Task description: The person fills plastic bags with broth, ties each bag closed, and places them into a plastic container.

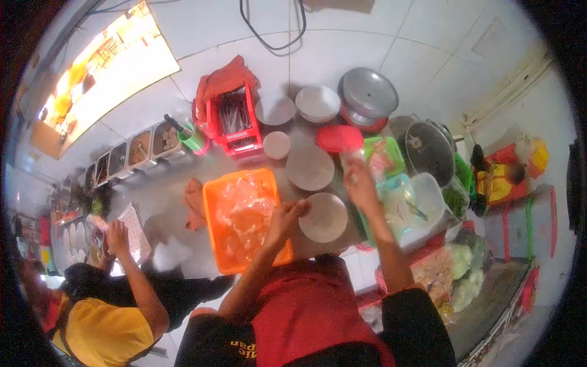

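Observation:
My left hand [290,215] has its fingers pressed together at the left rim of a pale round bowl [323,218], beside an orange basket [212,235] of clear plastic bags. Whether it grips the rim is too small to tell. My right hand [358,178] is raised over the counter, right of a second bowl [310,168] and below a red lid [340,139]. Motion smears its fingers, and what they hold, if anything, is unclear. A green basket [400,154] and a clear container [427,199] stand to its right.
A red cutlery box [215,120], more bowls [317,103] and a metal lid [370,92] line the back. Metal trays [140,147] run along the left. A co-worker in a yellow shirt [110,330] works at left. Bagged vegetables [467,278] lie at lower right.

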Available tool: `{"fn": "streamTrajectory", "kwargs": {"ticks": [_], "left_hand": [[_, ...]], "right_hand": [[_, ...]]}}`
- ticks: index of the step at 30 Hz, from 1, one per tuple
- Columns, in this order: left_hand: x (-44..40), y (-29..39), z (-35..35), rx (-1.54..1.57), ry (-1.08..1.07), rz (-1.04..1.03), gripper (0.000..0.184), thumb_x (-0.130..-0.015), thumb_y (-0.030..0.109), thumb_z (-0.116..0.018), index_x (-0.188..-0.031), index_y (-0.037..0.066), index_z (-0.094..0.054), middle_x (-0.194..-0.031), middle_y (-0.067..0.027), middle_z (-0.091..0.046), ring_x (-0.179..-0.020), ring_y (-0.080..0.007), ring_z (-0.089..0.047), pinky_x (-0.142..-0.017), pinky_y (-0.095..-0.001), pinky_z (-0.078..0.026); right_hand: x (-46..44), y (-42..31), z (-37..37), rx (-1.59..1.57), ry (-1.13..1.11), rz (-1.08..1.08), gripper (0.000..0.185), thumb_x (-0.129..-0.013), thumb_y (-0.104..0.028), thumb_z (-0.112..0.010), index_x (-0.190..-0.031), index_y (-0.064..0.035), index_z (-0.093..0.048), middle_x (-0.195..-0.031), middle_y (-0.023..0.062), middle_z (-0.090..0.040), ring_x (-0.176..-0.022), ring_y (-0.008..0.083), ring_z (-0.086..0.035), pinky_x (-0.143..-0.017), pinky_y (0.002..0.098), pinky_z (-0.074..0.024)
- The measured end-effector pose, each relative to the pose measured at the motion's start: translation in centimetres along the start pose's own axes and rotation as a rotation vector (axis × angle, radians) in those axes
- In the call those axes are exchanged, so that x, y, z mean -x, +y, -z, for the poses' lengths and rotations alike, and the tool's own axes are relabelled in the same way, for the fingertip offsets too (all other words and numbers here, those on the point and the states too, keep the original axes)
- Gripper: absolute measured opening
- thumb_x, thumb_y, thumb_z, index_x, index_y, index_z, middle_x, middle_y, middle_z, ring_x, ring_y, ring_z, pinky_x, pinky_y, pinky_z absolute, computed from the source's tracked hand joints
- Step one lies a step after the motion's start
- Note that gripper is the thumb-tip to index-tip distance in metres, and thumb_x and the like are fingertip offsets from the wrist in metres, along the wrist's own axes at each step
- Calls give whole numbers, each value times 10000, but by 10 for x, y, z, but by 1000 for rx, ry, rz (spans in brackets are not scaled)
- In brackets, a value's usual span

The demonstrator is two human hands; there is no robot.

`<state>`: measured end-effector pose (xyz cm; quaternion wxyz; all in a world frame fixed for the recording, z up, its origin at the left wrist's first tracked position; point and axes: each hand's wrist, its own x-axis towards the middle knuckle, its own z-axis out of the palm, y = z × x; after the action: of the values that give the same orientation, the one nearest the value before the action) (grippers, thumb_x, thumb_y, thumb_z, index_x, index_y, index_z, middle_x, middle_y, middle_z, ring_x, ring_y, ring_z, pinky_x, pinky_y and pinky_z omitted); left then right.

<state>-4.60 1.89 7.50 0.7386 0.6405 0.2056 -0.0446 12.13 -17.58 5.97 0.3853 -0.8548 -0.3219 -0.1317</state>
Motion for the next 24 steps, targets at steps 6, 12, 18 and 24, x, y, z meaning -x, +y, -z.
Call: {"fn": "streamTrajectory", "kwargs": {"ticks": [6, 12, 18, 24], "left_hand": [[-43, -19, -6, 596, -154, 150, 367, -929, 292, -573, -1119, -21, -602, -1076, -126, -633, -921, -209, -626, -824, -298, -506], [-20, -3, 15, 141, -19, -14, 288, -924, 216, -581, -1088, -17, -621, -898, -67, -651, -798, -140, -616, -722, -267, -498], [15, 36, 34, -297, -402, -66, 263, -924, 215, -586, -1030, -12, -662, -813, -51, -656, -727, -111, -599, -667, -262, -479], [24, 25, 19, 58, -38, -80, 232, -916, 219, -607, -991, 5, -655, -708, -5, -606, -650, -103, -559, -631, -244, -456]], "right_hand": [[70, -119, -7, 143, -280, 228, 257, -761, -126, -633, -951, 40, -586, -988, 185, -585, -941, 347, -567, -817, 434, -463], [93, -132, 16, -475, -650, -86, 256, -844, -221, -652, -999, -18, -622, -1016, 137, -595, -939, 263, -572, -822, 365, -467], [51, -114, 25, -525, -242, -417, 349, -843, -212, -693, -1130, -39, -593, -1004, 49, -610, -836, 138, -568, -702, 265, -475], [54, -118, 13, -847, -451, -639, 407, -862, -137, -666, -1230, -19, -541, -1027, 35, -619, -888, 133, -585, -727, 254, -484]]}}
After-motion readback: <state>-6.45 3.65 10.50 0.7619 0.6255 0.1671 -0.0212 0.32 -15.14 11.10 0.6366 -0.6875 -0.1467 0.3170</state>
